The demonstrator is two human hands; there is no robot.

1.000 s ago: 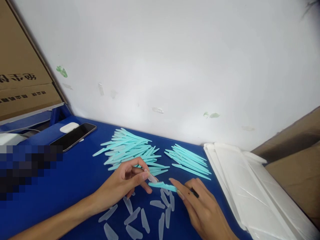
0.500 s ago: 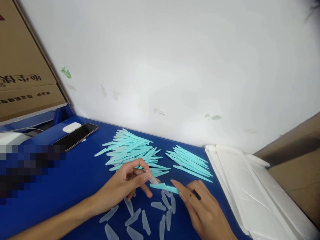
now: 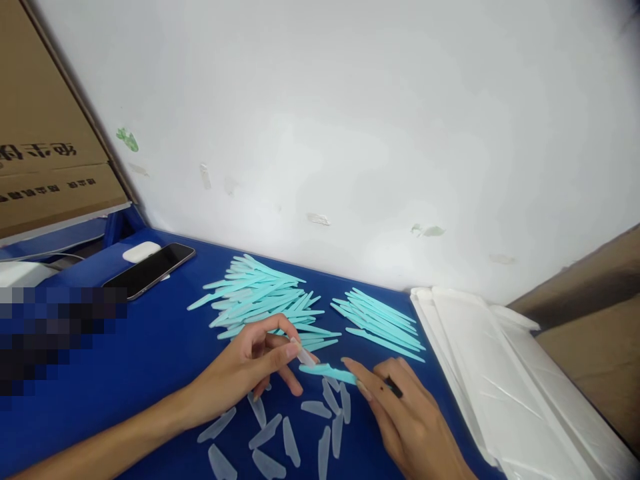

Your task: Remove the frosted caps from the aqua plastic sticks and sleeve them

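Between thumb and index finger, my left hand [image 3: 267, 357] pinches a small translucent cover [image 3: 303, 353]. Its lower end meets the notched end of a turquoise stick [image 3: 327, 373], whose other end is gripped by my right hand [image 3: 407, 413]. Several loose translucent covers [image 3: 266, 431] lie on the blue table below the hands. Behind my left hand is a large pile of turquoise sticks [image 3: 260, 293], some with whitish ends. A smaller stack of turquoise sticks [image 3: 377, 317] lies to its right, beyond my right hand.
White foam sheets [image 3: 493, 373] lean at the right edge of the blue table [image 3: 150, 360]. A phone [image 3: 155, 267] and a white case [image 3: 141, 251] lie at the left. Cardboard boxes [image 3: 45, 120] stand at the left, with more cardboard at the right. A white wall rises behind.
The view has shifted very slightly. Both hands keep their grips, with the cover and the stick in nearly the same place.
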